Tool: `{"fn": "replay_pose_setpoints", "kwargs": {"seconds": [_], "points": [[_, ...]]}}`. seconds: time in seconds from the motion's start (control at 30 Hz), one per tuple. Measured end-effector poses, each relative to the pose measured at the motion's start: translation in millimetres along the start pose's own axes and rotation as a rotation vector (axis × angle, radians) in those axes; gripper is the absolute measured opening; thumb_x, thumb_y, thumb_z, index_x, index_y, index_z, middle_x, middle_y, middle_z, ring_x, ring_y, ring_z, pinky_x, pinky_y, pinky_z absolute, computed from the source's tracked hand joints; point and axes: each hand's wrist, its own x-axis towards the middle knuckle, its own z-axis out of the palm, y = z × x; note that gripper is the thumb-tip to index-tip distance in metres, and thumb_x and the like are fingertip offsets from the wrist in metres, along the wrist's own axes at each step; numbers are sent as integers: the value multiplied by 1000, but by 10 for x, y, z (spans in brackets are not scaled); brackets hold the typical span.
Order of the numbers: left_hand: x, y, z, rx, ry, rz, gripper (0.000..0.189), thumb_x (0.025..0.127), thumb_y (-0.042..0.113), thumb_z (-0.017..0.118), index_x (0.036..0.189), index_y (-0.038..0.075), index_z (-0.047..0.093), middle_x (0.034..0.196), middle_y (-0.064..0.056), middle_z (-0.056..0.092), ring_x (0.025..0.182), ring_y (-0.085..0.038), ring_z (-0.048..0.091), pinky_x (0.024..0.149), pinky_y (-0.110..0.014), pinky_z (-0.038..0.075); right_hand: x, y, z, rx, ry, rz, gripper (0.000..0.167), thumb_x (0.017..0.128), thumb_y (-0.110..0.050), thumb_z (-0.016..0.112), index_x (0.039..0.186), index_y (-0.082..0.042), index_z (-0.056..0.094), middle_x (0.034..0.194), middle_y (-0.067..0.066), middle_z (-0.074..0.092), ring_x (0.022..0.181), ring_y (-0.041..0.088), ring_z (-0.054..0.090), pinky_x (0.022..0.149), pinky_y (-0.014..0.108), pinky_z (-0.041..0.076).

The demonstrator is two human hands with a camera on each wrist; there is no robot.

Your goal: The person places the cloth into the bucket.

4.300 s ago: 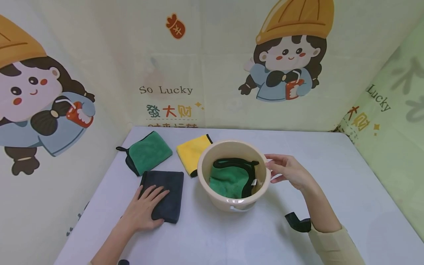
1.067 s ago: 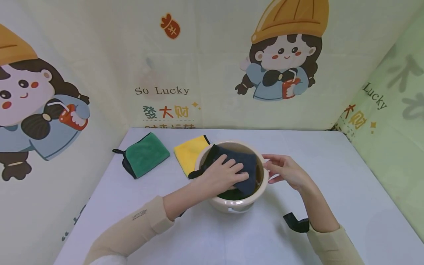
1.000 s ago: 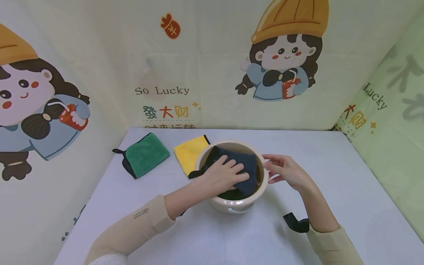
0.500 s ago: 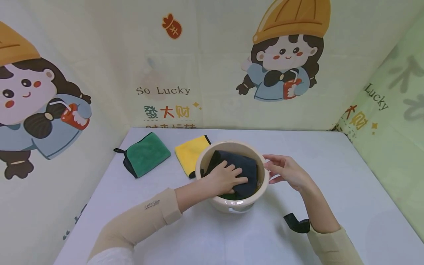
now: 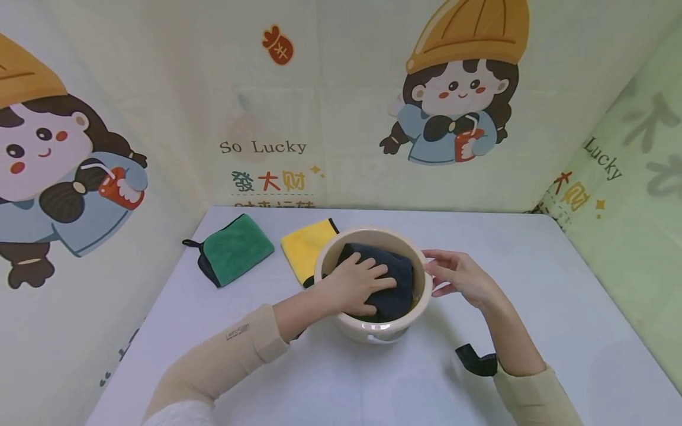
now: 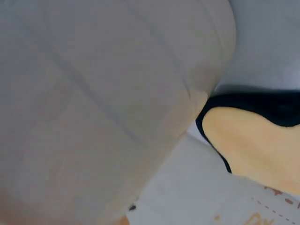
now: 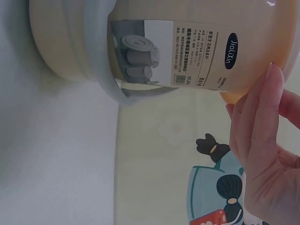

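Observation:
A cream bucket with a pale handle stands mid-table. Inside it a folded dark navy towel lies over a green cloth, of which just a sliver shows at the front. My left hand reaches over the bucket's left rim, spread fingers resting on the navy towel. On the other side, the fingertips of my right hand touch the bucket's outer wall just below the rim. The right wrist view shows those fingers nearly straight against the bucket, beside a printed label. The left hand is out of the left wrist view.
A folded green towel with black trim and a loop lies at the table's back left. Between it and the bucket is a yellow towel, also black-edged. A printed curtain hangs behind the white table.
The left hand has moved from the table's left side into the bucket with the navy towel. Lately the towel's black loop has slipped inside the rim. The right hand stays put.

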Motion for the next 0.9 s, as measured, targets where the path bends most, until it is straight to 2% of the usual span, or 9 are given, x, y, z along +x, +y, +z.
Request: {"fn": "replay_pose_setpoints", "kwargs": {"seconds": [0.1,0.2,0.33,0.43,0.53,0.63,0.7,0.8,0.9], "points": [[-60,-137,-68,-73,117,-1,59,84,54,49,137,31,37,138,4,39,121,-19,37,99,-43,31,-1,3,0,3,-1,-3,54,90,-19,58,133,7,38,96,16,63,69,18,63,61,34,55],[-126,-340,-117,-120,292,-44,58,81,50,50,134,27,42,136,2,42,118,-20,38,100,-45,29,-1,3,-1,8,-1,-9,54,90,-18,58,133,8,38,95,14,63,68,18,63,61,34,55],[-224,-640,-98,-178,503,-200,57,80,45,51,131,19,46,134,-5,45,119,-25,39,101,-48,26,-1,0,2,9,1,-11,54,90,-17,59,133,8,39,94,13,64,68,17,63,60,34,55],[-272,-840,-3,-215,595,-339,57,80,41,52,131,17,45,136,-7,44,122,-28,37,101,-50,25,-2,0,6,12,1,-8,54,89,-18,59,133,8,38,93,12,64,68,17,63,61,34,55],[-282,-992,167,-248,649,-453,56,81,39,54,131,18,41,136,-7,41,122,-28,35,101,-50,24,-3,3,8,18,3,-1,55,89,-18,59,133,8,38,92,11,64,68,17,63,61,34,55],[-270,-1085,385,-285,656,-538,59,81,37,56,133,19,36,137,-7,37,123,-29,33,102,-51,22,-3,9,7,22,3,0,55,89,-17,59,133,8,38,91,9,64,68,17,63,61,34,55],[-253,-1120,556,-323,613,-589,62,81,38,55,136,19,33,140,-7,34,126,-29,28,104,-51,19,-1,11,9,25,2,-6,54,89,-17,59,133,9,38,90,9,64,68,17,63,60,34,55],[-227,-1120,799,-365,474,-649,67,82,41,53,141,21,27,145,-6,28,132,-29,22,106,-53,14,0,9,11,24,3,-11,54,89,-17,59,133,9,38,91,10,64,68,17,63,60,34,55],[-198,-1078,1022,-380,302,-666,72,83,50,49,144,23,21,149,-6,22,135,-30,18,107,-55,11,2,6,10,16,5,-12,54,89,-17,59,133,8,38,91,11,64,68,17,63,60,34,55]]}}
